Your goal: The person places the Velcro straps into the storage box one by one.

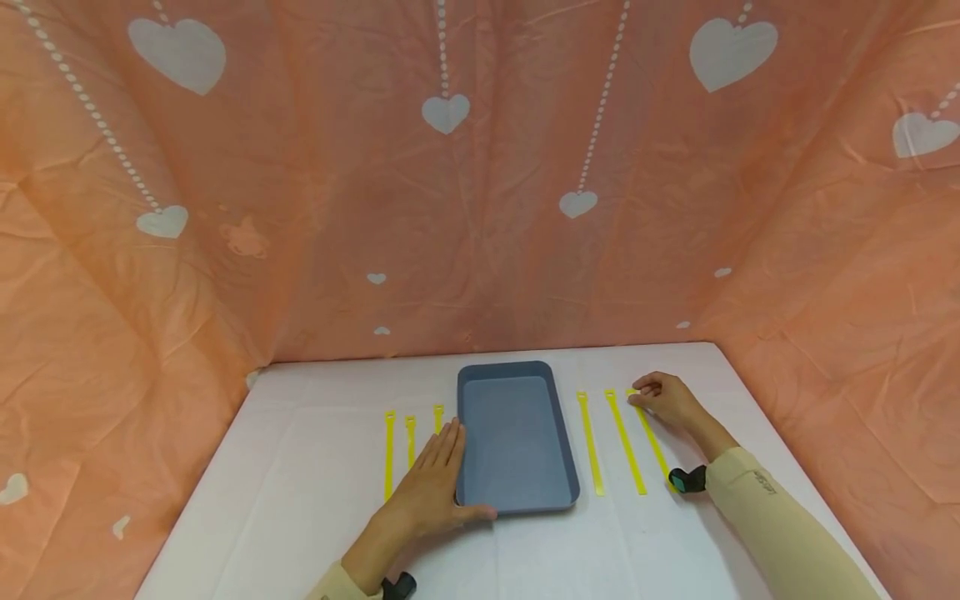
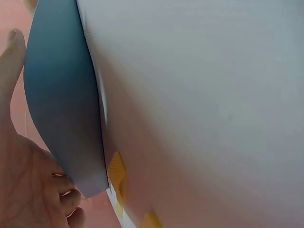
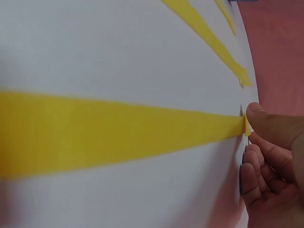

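Strip (image 1: 651,437) at right hand (image 1: 670,404), lettered sleeve (image 1: 783,517)

We see a white table (image 1: 270,467), faintly creased on top. Near its middle we find a blue-grey tray (image 1: 517,433), its long sides running away from us. Yellow strips (image 1: 389,458) lie on both sides of it — three to the left, partly hidden from us, and three to the right, spaced apart — their slotted ends pointing away.

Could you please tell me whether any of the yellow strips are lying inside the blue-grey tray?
No, all the visible yellow strips lie outside the tray, on the white tabletop to either side of it.
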`<act>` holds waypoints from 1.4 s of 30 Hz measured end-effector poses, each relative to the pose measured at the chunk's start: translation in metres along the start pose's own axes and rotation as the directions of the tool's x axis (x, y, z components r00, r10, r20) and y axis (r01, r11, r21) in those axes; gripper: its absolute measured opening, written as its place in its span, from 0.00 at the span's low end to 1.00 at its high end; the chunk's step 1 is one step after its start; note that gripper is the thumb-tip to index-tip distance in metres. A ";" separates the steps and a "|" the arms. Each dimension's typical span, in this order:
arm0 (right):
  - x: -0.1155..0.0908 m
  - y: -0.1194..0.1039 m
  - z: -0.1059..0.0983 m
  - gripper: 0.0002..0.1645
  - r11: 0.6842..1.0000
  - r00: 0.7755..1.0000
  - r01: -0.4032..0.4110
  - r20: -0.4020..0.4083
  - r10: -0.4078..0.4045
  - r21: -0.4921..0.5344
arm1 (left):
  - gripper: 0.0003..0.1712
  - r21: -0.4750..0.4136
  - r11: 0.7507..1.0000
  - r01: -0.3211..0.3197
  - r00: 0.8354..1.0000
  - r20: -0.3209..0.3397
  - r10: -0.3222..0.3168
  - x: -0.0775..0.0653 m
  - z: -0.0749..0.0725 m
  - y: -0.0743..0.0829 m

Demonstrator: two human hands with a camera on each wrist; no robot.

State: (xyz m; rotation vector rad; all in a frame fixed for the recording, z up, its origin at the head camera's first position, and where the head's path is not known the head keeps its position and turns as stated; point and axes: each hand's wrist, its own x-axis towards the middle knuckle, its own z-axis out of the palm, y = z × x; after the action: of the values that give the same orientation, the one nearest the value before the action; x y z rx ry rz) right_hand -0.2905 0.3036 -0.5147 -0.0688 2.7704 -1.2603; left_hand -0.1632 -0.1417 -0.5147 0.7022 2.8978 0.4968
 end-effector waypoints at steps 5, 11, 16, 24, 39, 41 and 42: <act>0.001 0.000 0.001 0.21 1.000 1.000 -0.018 0.009 0.018 -0.005 | 0.79 -0.013 1.000 0.000 1.000 0.016 0.000 0.002 -0.002 -0.002; 0.003 0.002 0.001 0.19 0.999 1.000 -0.022 0.002 0.022 -0.024 | 0.80 -0.005 1.000 -0.012 1.000 0.016 0.012 0.005 -0.002 -0.003; 0.003 0.003 0.000 0.16 0.999 1.000 -0.026 0.006 0.026 -0.031 | 0.81 0.004 1.000 -0.012 1.000 0.006 0.012 0.005 -0.001 0.000; -0.001 0.003 -0.004 0.13 0.999 0.999 -0.035 -0.002 0.035 -0.030 | 0.80 -0.005 1.000 -0.007 1.000 -0.009 0.007 0.006 0.003 0.002; -0.004 -0.003 -0.010 0.17 0.987 0.994 -0.109 0.040 0.105 0.117 | 0.80 -0.031 0.999 -0.012 1.000 -0.021 0.012 0.006 0.003 0.003; -0.005 -0.006 -0.012 0.18 0.990 0.995 -0.094 0.041 0.090 0.108 | 0.80 -0.020 1.000 -0.006 1.000 -0.012 0.006 0.005 0.002 0.004; -0.005 -0.008 -0.014 0.18 0.990 0.996 -0.090 0.037 0.087 0.105 | 0.80 -0.018 1.000 -0.002 1.000 -0.008 0.002 0.005 0.002 0.004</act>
State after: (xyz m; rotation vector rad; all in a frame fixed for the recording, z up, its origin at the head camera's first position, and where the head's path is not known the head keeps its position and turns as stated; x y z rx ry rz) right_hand -0.2868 0.3088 -0.4991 0.0409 2.6424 -1.3687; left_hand -0.1659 -0.1355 -0.5150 0.7024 2.8964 0.5260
